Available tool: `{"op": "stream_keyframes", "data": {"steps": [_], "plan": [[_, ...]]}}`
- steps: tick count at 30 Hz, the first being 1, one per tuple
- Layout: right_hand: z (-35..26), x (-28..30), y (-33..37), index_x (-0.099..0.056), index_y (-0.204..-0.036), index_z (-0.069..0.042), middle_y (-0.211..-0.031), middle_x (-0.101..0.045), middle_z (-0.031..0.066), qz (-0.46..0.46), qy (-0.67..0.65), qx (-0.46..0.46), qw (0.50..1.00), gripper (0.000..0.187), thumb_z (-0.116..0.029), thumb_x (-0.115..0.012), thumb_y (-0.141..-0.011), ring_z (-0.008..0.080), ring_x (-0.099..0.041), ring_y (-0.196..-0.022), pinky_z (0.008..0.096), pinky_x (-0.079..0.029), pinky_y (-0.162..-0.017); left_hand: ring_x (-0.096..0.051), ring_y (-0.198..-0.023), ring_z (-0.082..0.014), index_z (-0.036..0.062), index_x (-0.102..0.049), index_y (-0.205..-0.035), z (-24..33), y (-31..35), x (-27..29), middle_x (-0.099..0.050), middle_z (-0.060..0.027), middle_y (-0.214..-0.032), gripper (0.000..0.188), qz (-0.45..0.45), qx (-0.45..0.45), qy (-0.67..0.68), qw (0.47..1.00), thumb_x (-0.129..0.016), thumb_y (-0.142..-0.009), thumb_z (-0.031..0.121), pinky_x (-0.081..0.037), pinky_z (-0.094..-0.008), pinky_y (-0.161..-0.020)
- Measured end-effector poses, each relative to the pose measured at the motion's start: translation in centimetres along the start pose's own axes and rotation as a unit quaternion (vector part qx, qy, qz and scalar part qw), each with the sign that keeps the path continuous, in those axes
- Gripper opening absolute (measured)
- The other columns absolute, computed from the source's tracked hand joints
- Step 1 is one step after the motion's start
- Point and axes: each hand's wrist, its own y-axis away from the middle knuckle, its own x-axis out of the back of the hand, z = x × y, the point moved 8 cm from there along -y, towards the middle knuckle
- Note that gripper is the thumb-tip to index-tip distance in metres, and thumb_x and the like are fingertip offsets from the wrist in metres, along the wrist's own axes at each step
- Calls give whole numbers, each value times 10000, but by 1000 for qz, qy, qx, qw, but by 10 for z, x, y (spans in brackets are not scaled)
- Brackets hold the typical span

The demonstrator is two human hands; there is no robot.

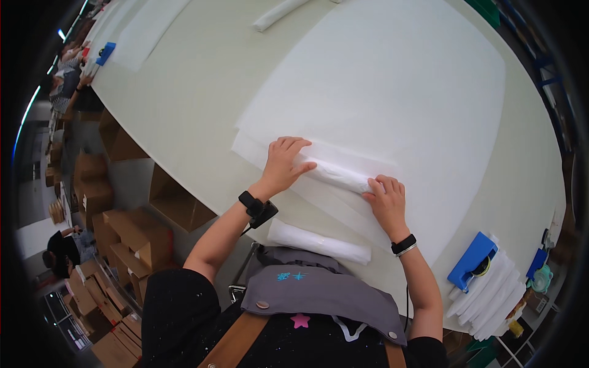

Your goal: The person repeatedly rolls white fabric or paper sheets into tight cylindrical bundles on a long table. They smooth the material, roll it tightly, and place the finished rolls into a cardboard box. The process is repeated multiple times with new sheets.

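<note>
A white roll of thin sheet material (338,176) lies crosswise on a spread of thin white sheets (392,92) in front of me. My left hand (284,163) is at its left end, fingers curved over the far side and thumb on the near side. At the other end my right hand (388,201) grips the roll between thumb and fingers. A loose sheet edge lies below the roll. Closer to my body, a second finished-looking white roll (320,243) rests along the table edge, touched by neither hand.
On the right stand a blue tape dispenser (472,261) and a pile of white rolls (491,294). Another roll (279,15) lies at the far side of the pale table (184,110). Cardboard boxes (138,239) fill the floor at left. Other people (66,80) work at the far left.
</note>
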Motion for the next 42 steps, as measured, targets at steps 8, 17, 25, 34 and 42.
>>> {"op": "stream_keyframes", "data": {"steps": [8,17,25,34,42], "plan": [[-3,-1,2,-624,-1139,-135,-1101,-590,23,7,12,9,1000,398,-199,-794,-784,228,-559,-1061,393,-408,-885,-543,-1076,-204,148,-726,-1087,9,-62,-37,-686,-5,-1016,272,-310,-72,19,948,-661,-851,28,-345,-377,-1012],[-9,-1,17,-625,-1164,-141,-1117,-590,31,32,22,8,999,448,-176,-811,-758,250,-556,-1081,405,-406,-921,-544,-1030,-194,155,-734,-1024,9,-54,-45,-666,-1,-998,233,-291,-171,-77,938,-736,-795,113,-371,-361,-946],[-9,2,16,-628,-1154,-139,-1111,-593,33,29,11,6,999,438,-167,-809,-757,250,-562,-1067,404,-406,-913,-526,-964,-202,116,-724,-897,-8,-57,-35,-692,-15,-917,126,-355,-108,-147,917,-745,-829,221,-363,-349,-929],[-5,4,4,-641,-1137,-134,-1098,-603,31,-1,-21,5,1000,404,-164,-802,-768,235,-568,-1049,393,-412,-873,-551,-957,-203,140,-699,-947,-24,-53,-27,-675,-4,-869,107,-282,-36,-114,952,-716,-843,156,-387,-346,-908],[-1,3,6,-652,-1127,-117,-1092,-611,40,5,-32,3,999,374,-161,-790,-782,244,-578,-1051,398,-420,-888,-578,-949,-285,84,-647,-1110,15,-52,19,-663,-74,-975,289,-1,-83,-103,991,-734,-837,122,-445,-393,-870]]}}
